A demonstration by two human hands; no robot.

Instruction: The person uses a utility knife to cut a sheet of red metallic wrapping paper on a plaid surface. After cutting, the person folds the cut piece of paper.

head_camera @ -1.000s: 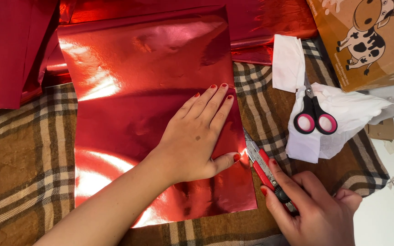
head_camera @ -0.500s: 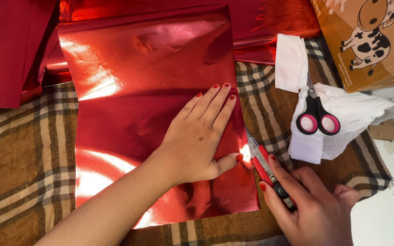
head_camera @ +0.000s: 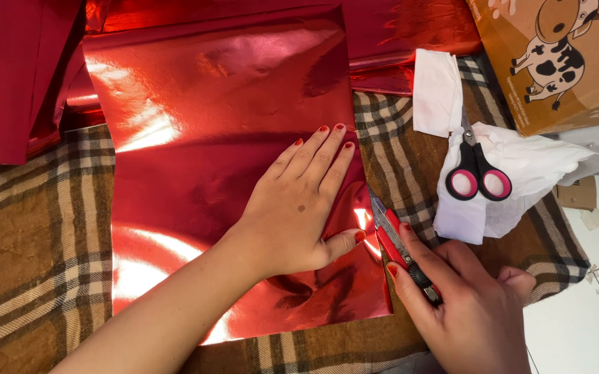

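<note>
Across the brown plaid cloth (head_camera: 29,249) lies a large sheet of shiny red foil (head_camera: 209,138), more red sheets (head_camera: 9,76) stacked beyond it. Pressing flat, fingers spread, the left hand (head_camera: 299,208) pins the foil's right edge — the right hand (head_camera: 469,305) grips a red utility knife (head_camera: 393,239) there. Nearby: a cardboard box (head_camera: 562,62), white tissue (head_camera: 514,173), and pink-handled scissors (head_camera: 478,173) resting on it.

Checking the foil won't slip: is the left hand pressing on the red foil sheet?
Touching. The head view shows the left hand lying flat, palm down, on the red foil sheet, with the foil creased under its thumb.
</note>
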